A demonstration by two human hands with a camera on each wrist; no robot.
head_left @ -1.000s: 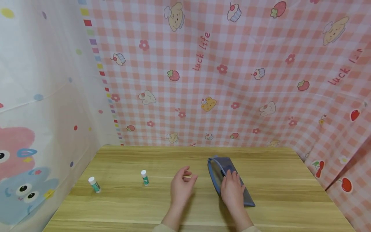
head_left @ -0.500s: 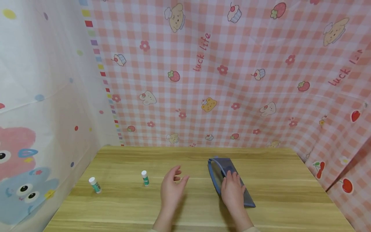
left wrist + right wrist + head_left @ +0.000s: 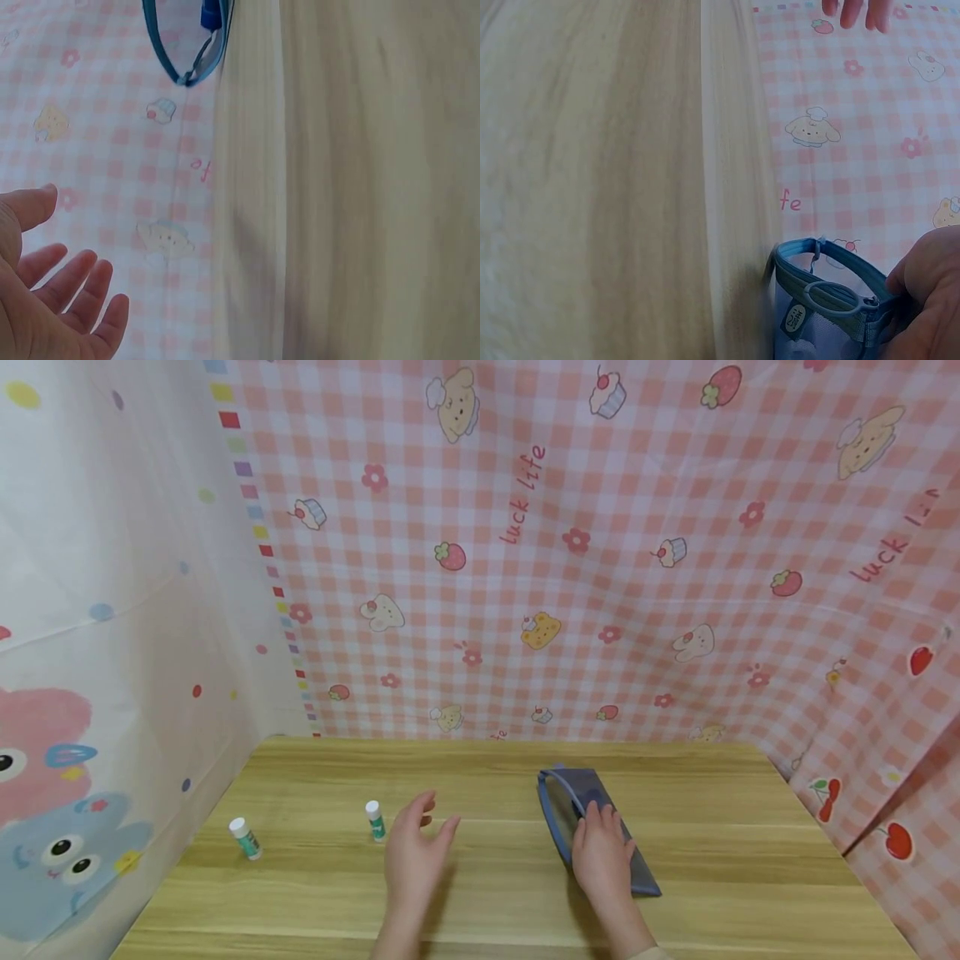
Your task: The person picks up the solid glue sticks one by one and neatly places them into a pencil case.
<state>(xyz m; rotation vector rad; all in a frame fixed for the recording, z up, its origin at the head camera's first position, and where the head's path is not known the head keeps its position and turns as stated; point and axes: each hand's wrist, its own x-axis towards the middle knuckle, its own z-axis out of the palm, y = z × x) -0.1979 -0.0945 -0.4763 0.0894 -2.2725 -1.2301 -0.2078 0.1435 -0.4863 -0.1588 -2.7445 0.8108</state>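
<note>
My right hand (image 3: 602,852) grips the near end of a blue mesh zip pouch (image 3: 641,875) on the table. The pouch's mouth gapes toward the left, and its round zipper pull (image 3: 831,298) shows in the right wrist view. Something dark blue (image 3: 211,15) is visible within the mouth in the left wrist view; its kind is unclear. My left hand (image 3: 414,856) is held over the table with fingers loosely bent and nothing in them. Just left of it stands a glue stick (image 3: 377,823) with a white cap and green label.
A second glue stick (image 3: 246,839) with the same white cap stands farther left on the wooden table (image 3: 720,827). Behind the table hangs a pink checked cloth (image 3: 480,593), and a white patterned cloth (image 3: 150,643) hangs at the left.
My left hand has moved left, away from the pouch and closer to the nearer glue stick. The right hand and the pouch have stayed in place.
</note>
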